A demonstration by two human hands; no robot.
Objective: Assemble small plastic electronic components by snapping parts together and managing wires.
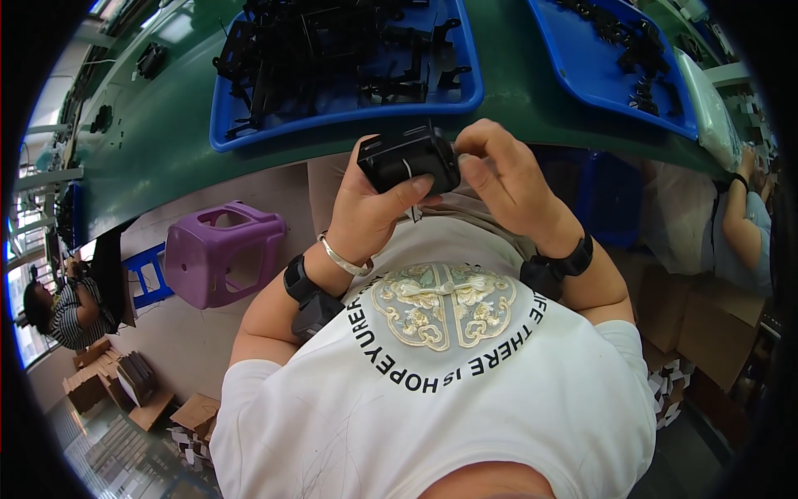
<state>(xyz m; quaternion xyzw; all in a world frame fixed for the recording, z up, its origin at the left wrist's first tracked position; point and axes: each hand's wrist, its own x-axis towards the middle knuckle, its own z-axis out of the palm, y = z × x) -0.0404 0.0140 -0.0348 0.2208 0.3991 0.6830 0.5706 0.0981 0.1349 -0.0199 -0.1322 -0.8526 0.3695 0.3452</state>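
Note:
A black plastic housing, box-like with a thin light strand across its front, is in my left hand. The left thumb presses along its lower front and the fingers go behind it. At the housing's right end is my right hand, thumb and index finger curled together close to its edge. Whatever lies between those two fingertips is too small or hidden to make out. Just beyond the housing, a blue tray holds a heap of black plastic brackets.
Another blue tray with black parts sits on the green table at right, beside a white plastic bag. A purple stool stands on the floor at left. Other people work at both sides. Cardboard boxes are at lower right.

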